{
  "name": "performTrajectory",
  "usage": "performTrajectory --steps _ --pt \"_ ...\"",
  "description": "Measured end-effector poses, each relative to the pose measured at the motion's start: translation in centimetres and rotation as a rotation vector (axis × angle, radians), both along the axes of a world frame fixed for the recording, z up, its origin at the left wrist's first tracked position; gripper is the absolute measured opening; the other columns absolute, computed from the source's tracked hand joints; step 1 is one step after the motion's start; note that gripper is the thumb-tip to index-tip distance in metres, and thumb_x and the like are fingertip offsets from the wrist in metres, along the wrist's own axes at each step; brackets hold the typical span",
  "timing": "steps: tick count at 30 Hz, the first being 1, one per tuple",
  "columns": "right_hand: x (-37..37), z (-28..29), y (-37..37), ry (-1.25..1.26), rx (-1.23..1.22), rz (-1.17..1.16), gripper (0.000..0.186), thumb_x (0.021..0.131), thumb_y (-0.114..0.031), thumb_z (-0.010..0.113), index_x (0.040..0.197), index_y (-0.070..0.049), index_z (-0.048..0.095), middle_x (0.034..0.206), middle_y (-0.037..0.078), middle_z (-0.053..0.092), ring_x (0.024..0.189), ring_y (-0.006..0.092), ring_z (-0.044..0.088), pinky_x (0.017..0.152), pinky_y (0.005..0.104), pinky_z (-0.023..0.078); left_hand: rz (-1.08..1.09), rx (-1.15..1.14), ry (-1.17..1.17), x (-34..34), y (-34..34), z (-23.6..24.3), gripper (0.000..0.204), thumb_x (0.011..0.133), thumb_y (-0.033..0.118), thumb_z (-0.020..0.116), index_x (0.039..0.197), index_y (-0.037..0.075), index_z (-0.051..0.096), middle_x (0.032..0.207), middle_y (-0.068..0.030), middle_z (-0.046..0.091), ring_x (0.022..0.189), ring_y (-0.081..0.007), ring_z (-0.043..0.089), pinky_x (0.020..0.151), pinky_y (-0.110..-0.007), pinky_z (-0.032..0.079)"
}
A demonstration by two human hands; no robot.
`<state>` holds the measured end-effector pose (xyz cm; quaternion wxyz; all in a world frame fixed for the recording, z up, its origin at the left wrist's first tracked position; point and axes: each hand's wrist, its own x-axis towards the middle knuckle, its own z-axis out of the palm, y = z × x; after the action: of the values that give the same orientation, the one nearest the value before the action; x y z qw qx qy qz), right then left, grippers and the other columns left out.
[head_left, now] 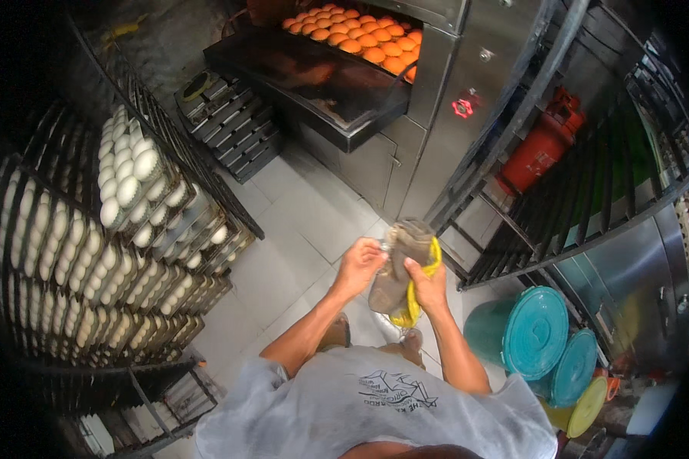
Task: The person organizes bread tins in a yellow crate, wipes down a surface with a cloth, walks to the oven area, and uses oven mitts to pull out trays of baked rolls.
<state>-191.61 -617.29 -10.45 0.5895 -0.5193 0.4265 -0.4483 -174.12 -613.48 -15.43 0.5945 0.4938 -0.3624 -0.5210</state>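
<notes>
In front of my body I hold a worn grey-brown padded mitt [394, 275] with yellow at its edge and bottom. My right hand [429, 287] is closed round its right side, thumb across the front. My left hand [360, 260] has its fingers bent at the mitt's upper left, pinching something pale on that edge, too small to make out. Ahead stands a steel oven [425, 92], its upper opening showing rows of orange-lit eggs [352, 34] behind a dark lowered shelf [298, 76].
Racks of white eggs on trays [130, 168] line the left. A slatted metal stand [237, 130] sits left of the oven. At right are barred racks [589, 245] and a red gas cylinder [536, 145]. Teal lidded buckets [536, 329] and a yellow lid [589, 405] stand by my right side.
</notes>
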Motion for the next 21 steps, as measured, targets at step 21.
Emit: performTrajectory --steps 21 --pt "13.7 -3.4 -9.2 0.11 0.375 0.461 0.052 0.092 -0.03 0.073 0.131 0.0 0.059 0.117 0.01 0.068 0.108 0.0195 0.062 0.097 0.0356 0.049 0.277 0.473 0.598 19.5 1.8 -12.6 0.035 0.104 0.031 0.048 0.123 0.004 0.058 0.119 -0.0114 0.063 0.103 -0.0213 0.061 0.09 -0.036 0.05"
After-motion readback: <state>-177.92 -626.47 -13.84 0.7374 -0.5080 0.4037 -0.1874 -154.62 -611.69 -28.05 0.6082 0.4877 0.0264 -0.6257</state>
